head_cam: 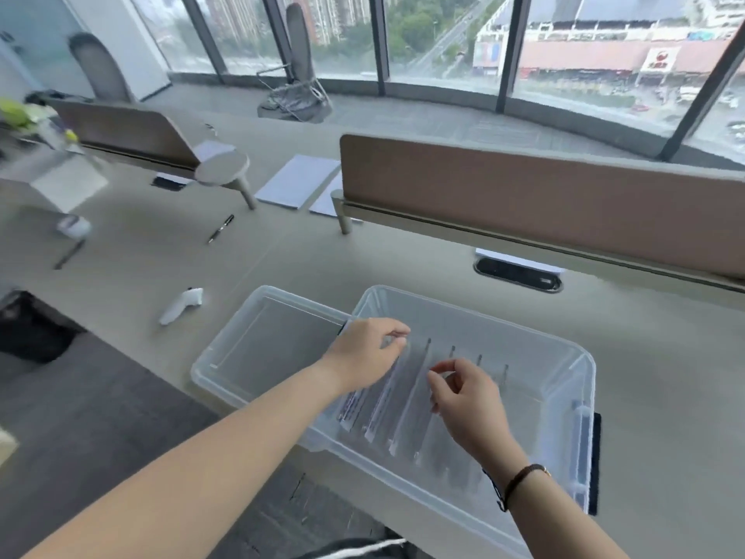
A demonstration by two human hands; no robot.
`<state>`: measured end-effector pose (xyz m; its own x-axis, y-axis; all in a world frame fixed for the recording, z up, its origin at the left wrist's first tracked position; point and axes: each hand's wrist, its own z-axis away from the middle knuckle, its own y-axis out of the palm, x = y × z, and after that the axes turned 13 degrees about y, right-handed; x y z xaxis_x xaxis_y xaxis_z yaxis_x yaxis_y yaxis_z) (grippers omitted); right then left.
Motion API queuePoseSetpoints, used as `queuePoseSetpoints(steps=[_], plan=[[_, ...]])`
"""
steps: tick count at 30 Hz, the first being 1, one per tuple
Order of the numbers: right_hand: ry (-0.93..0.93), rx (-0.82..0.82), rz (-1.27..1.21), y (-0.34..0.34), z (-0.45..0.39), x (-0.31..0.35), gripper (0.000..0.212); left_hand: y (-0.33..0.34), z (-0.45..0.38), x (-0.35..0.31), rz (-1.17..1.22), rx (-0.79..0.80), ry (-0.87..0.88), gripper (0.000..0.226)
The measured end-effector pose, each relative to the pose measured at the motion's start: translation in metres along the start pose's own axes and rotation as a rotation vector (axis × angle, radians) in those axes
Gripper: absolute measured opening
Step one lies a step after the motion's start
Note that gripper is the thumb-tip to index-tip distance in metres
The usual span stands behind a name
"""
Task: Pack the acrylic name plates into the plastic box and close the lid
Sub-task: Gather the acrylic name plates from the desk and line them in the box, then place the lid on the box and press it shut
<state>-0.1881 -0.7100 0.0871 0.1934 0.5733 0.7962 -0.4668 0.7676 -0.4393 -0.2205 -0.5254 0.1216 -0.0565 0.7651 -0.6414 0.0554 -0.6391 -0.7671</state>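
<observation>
Fingers (pixel 397 330) of both hands seemingly pinch upright name plates (pixel 407 393), long axes front-back.

I see a translucent, glossy plastic box (pixel 564 357), clear smooth acrylic name plates (pixel 407 397), a matt grey desk (pixel 653 357), a brown cloth-like divider (pixel 544 203)

Clear name plates (pixel 407 401) upright in open box (pixel 564 357)
</observation>
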Motion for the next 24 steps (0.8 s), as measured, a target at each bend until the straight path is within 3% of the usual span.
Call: queuePoseSetpoints(steps=[4,9,14,20,24], plan=[[-0.098,0.109,0.026,0.022,0.003,0.022,0.004,-0.021,0.029,0.021,-0.019,-0.167,-0.08,0.025],[-0.144,0.178,0.15,0.031,0.003,0.04,0.012,-0.045,0.04,0.046,-0.012,-0.201,-0.152,0.022],[-0.211,0.145,0.261,0.041,-0.012,0.073,0.017,-0.07,0.037,0.08,-0.037,-0.261,-0.2,0.024],[-0.336,0.127,0.377,0.101,-0.048,0.126,0.018,-0.103,0.023,0.171,-0.014,-0.294,-0.338,0.023],[-0.311,0.153,0.425,0.165,-0.088,0.162,0.02,-0.124,0.013,0.248,0.004,-0.289,-0.443,0.022]])
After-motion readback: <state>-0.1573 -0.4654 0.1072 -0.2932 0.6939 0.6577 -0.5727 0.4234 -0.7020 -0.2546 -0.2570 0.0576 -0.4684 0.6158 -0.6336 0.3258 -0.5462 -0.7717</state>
